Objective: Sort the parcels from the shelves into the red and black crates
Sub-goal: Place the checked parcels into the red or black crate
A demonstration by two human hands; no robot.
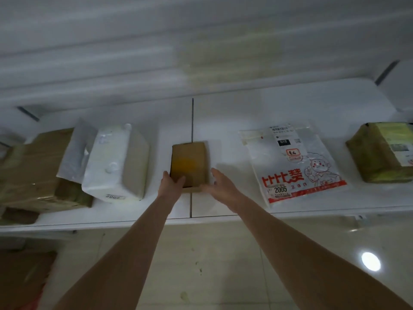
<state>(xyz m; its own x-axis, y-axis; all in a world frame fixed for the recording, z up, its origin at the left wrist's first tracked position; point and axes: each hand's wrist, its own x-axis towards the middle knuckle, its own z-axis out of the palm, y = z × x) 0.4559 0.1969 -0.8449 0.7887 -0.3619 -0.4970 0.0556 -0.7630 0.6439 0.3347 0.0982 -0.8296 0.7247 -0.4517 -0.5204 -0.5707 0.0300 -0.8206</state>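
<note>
**parcelnoob:** ok, what's happening above that glossy tiled floor (212, 253)?

**shelfwatcher:** left grip (173, 183) is wrapped round the near left corner of the small brown cardboard box (190, 162), thumb on top. right grip (221, 183) is released, fingers straight, at its near right corner. can't tell if it's touching. the box sits mid white shelf (223, 108).

**parcelnoob:** any writing?

**shelfwatcher:** flat white plastic mailer (290, 166) to the right has red print, "2005" and a black "010" tag. white wrapped block (111, 162) to the left reads "2002", blurry. two white, three brown, counting the left taped box (33, 171) and right taped box (380, 153).
</note>
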